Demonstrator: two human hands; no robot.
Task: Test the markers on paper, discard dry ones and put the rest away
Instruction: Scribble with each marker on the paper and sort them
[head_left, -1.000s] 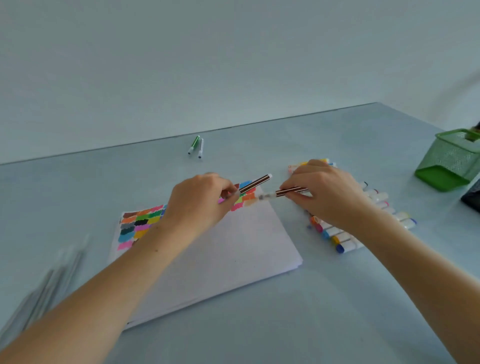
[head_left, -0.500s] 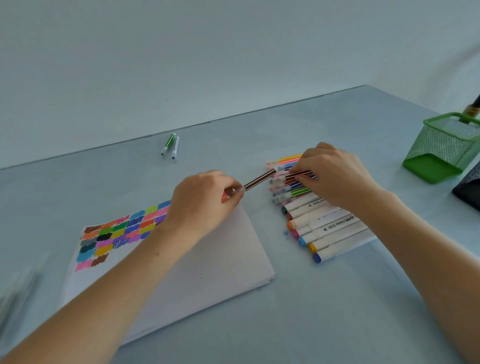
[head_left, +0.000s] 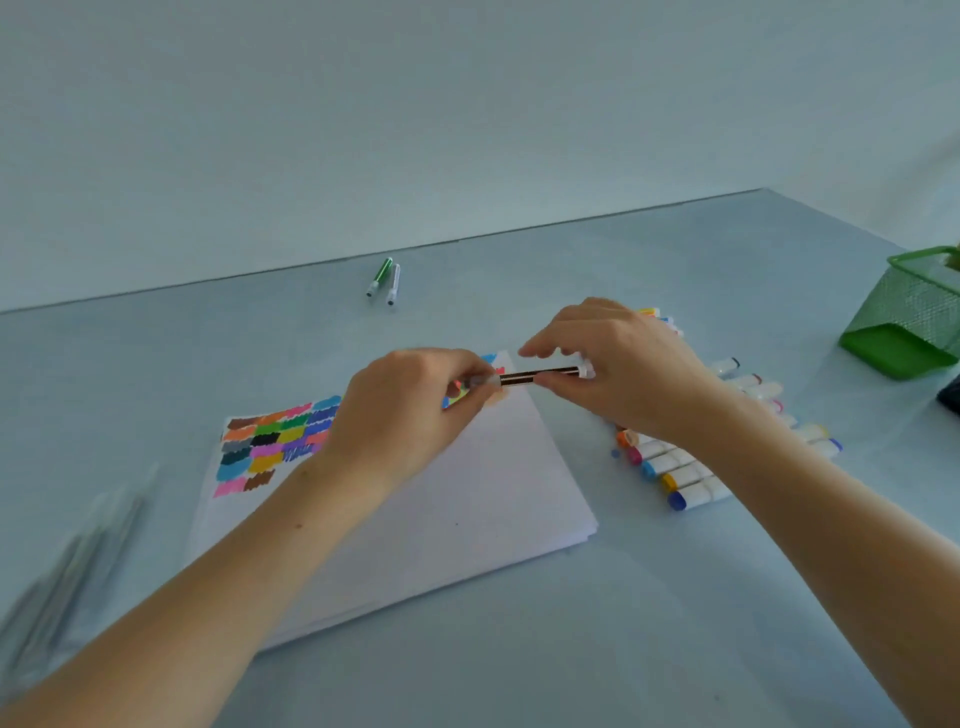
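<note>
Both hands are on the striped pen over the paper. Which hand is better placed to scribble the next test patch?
Left, probably. The left hand pinches the striped pen at its paper-side end, directly above the sheet beside the colour patches. The right hand has its grip on the far end, off toward the marker row.

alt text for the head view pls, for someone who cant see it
Both hands, left and right, hold a thin striped marker level above a paper stack bearing colour swatches. A row of capped markers lies right of it, with a green mesh basket beyond.
</note>
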